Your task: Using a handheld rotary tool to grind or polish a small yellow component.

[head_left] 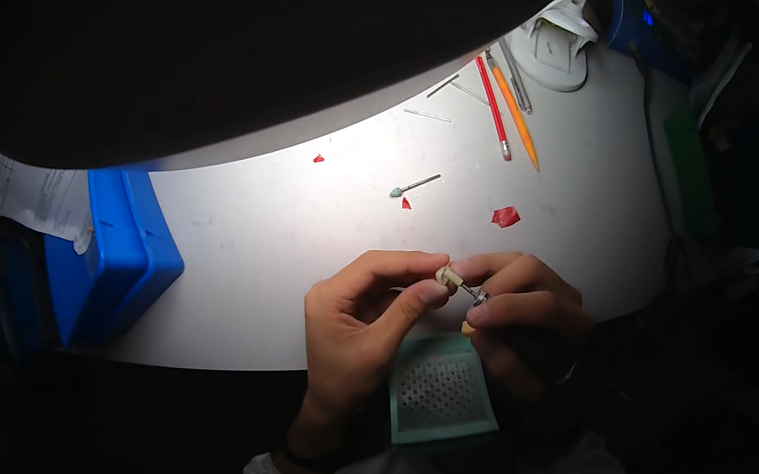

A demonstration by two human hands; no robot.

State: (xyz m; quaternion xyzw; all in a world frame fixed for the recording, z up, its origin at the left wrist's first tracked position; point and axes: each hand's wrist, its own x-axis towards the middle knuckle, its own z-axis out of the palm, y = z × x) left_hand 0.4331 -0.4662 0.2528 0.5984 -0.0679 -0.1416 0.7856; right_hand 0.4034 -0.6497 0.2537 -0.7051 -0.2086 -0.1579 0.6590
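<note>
Near the front edge of the table, my left hand [353, 318] is closed, pinching a small cream-coloured piece [449, 276] between thumb and fingertips. My right hand [524, 298] grips what looks like a rotary tool handpiece [481, 297], with a metal nose and thin shaft; its dark body is mostly hidden by the hand. The shaft's end meets the cream piece, though exact contact is too small to make out. Under both hands sits a pale green box [447, 432] with a perforated grille on top. A bit of yellow [468, 327] shows beside the right fingers.
A grey-tipped mounted bit [415, 186] and red scraps [505, 217] lie on the white table [270, 246]. Farther right are a red pencil [493, 110], an orange pencil [513, 112] and a white stand [555, 54]. Blue bins [121, 237] stand left; a dark lamp shade [264, 44] hangs overhead.
</note>
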